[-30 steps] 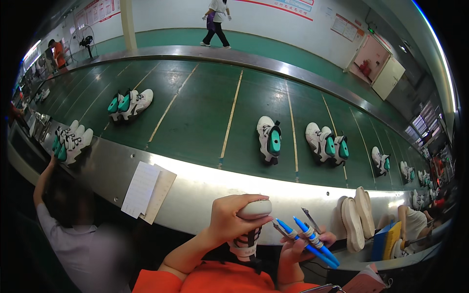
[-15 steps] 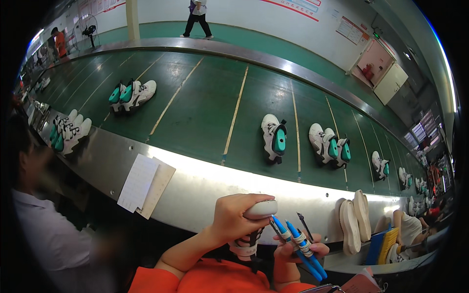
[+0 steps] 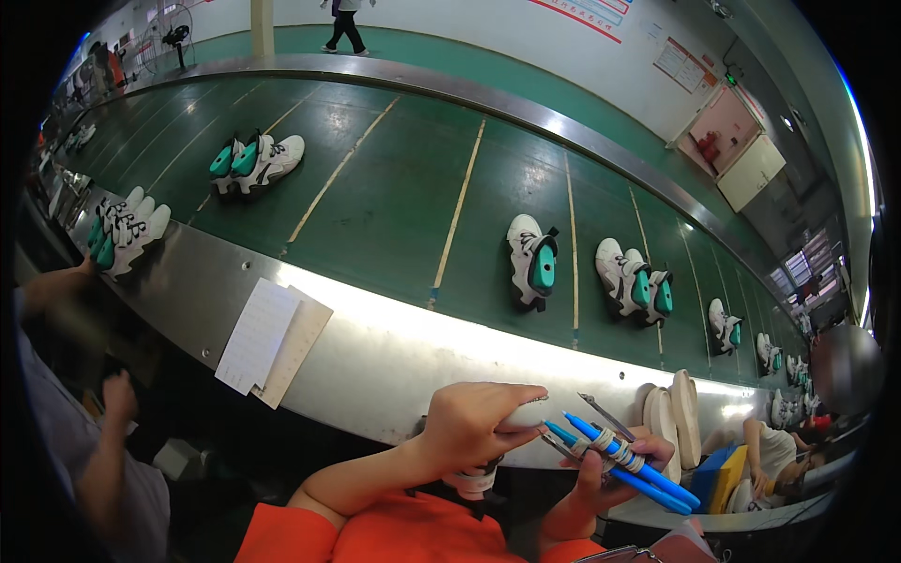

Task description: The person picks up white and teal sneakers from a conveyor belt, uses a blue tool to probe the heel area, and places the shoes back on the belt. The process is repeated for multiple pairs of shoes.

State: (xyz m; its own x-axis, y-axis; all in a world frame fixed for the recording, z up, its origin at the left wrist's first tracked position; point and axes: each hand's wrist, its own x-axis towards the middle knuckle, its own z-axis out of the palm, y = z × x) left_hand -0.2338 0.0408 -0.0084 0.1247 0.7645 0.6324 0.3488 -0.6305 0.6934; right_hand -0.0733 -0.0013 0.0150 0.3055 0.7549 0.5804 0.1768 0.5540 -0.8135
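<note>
My left hand (image 3: 466, 429) is closed over a white shoe (image 3: 526, 414) that I hold close to my chest, toe pointing right. My right hand (image 3: 605, 466) grips a bundle of blue pens (image 3: 619, 458) bound with tape, together with thin metal tweezers (image 3: 605, 414); their tips meet the shoe's toe. Both orange sleeves (image 3: 375, 530) come in from the lower edge. The lower part of the shoe is hidden behind my left hand.
A green conveyor belt (image 3: 394, 188) with a steel rim (image 3: 375, 347) carries white shoes on teal lasts (image 3: 533, 263), (image 3: 636, 280), (image 3: 253, 158), (image 3: 122, 230). A paper clipboard (image 3: 267, 338) lies on the rim. Soles (image 3: 671, 413) stand at right. Another person's arm (image 3: 103, 450) is at left; co-workers sit at right.
The view has shifted, so the belt and shoes sit lower and to the right. The person at left has pulled back toward the edge. My hands still hold the shoe and pens together.
</note>
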